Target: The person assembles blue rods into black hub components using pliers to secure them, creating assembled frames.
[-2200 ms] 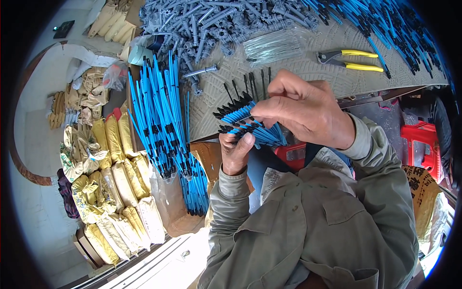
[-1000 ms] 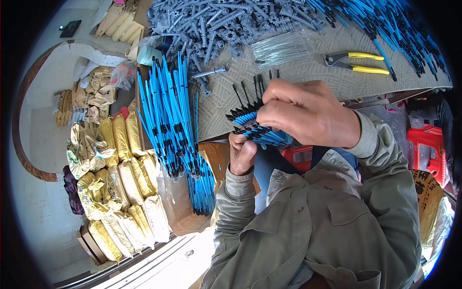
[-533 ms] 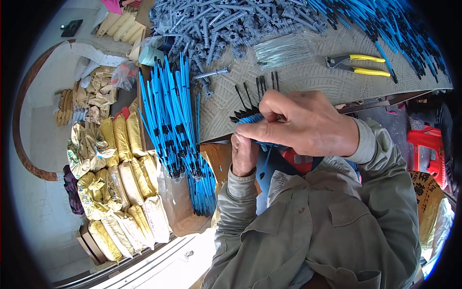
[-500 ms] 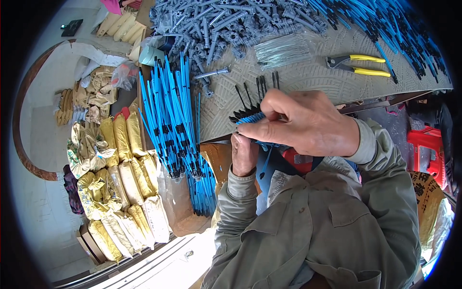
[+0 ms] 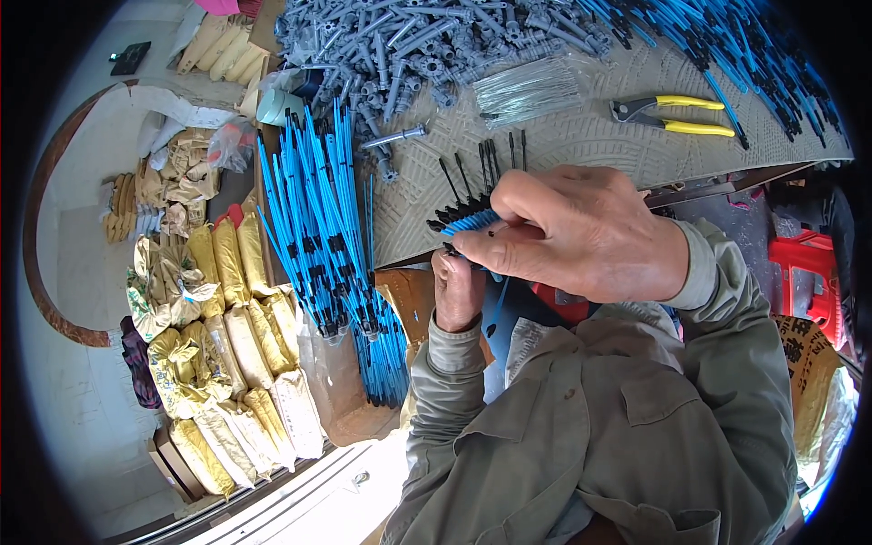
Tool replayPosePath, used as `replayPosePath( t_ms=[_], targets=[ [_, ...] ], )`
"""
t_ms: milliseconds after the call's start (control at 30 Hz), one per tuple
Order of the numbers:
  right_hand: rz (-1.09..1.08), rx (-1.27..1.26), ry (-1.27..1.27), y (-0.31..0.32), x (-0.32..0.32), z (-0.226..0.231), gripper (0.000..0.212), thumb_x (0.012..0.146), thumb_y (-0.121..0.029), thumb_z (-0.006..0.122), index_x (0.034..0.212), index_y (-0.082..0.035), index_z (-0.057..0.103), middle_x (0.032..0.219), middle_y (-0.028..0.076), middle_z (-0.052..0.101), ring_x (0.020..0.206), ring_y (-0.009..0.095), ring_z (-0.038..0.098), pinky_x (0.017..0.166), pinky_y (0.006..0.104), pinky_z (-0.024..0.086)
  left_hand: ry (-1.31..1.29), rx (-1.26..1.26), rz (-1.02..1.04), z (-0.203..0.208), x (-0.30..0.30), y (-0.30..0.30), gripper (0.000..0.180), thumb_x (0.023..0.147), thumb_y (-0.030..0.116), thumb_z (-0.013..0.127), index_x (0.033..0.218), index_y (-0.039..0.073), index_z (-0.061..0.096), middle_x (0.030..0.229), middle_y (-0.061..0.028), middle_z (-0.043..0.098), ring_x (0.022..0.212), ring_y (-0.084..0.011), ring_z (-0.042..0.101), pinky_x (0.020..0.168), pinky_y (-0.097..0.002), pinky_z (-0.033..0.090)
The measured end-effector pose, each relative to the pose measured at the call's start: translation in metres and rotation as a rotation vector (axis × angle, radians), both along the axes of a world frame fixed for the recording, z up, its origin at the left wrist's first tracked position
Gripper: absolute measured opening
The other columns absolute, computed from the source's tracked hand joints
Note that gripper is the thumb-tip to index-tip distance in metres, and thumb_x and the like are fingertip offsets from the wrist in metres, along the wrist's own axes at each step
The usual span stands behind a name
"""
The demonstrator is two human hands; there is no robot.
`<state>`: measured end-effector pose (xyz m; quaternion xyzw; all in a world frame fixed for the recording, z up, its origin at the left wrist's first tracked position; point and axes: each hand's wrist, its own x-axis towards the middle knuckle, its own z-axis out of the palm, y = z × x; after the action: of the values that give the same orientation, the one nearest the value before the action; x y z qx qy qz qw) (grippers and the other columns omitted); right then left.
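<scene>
A bundle of thin blue rods with black ends [image 5: 474, 221] is between my hands at the table's near edge. Several black stems stick up from its far side. My left hand [image 5: 459, 291] is closed around the bundle from below; most of its fingers are hidden. Over the bundle, my right hand [image 5: 595, 238] is closed, thumb lying along the near side and index finger curled onto the rods. Its fingertips are partly hidden. One loose blue rod with a black tip hangs below the hands.
Grey plastic tubular parts [image 5: 391, 50] are heaped at the back, beside thin silvery wires [image 5: 529, 94] in clear plastic. Yellow-handled pliers [image 5: 677, 114] lie to the right. More blue rods stand bunched at left [image 5: 318, 218] and lie far right. Filled yellow sacks [image 5: 232, 354] and a red stool [image 5: 807, 272] flank me.
My right hand has shifted slightly right and its thumb has drawn back a little, uncovering more of the black ends. My left hand keeps its hold. The whole view has shifted slightly.
</scene>
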<state>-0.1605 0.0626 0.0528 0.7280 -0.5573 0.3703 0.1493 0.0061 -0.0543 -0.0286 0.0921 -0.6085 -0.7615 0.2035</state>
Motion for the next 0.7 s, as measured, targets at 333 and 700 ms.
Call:
replayPosePath(
  t_ms=[333,700],
  targets=[
    [-0.048,0.008,-0.028,0.001,0.009,-0.006,0.05,0.066,-0.012,0.063,0.114,-0.021,0.06,0.073,0.001,0.04,0.054,0.012,0.048,0.043,0.0248,0.042,-0.053,-0.151,0.016,0.011,-0.002,0.007,0.061,0.092,0.053,0.032,0.115,-0.002,0.047,0.117,-0.0111,0.051,0.107,-0.0221,0.049,0.093,-0.0359,0.039],
    [-0.086,0.066,-0.037,0.002,0.011,0.004,0.049,0.063,-0.008,0.064,0.111,-0.019,0.062,0.075,0.002,0.041,0.056,0.012,0.05,0.044,0.024,0.043,0.042,-0.119,0.15,0.014,-0.014,0.013,0.088,0.08,0.066,0.036,0.116,-0.014,0.049,0.114,-0.0189,0.056,0.103,-0.0249,0.056,0.091,-0.0372,0.043]
  ],
)
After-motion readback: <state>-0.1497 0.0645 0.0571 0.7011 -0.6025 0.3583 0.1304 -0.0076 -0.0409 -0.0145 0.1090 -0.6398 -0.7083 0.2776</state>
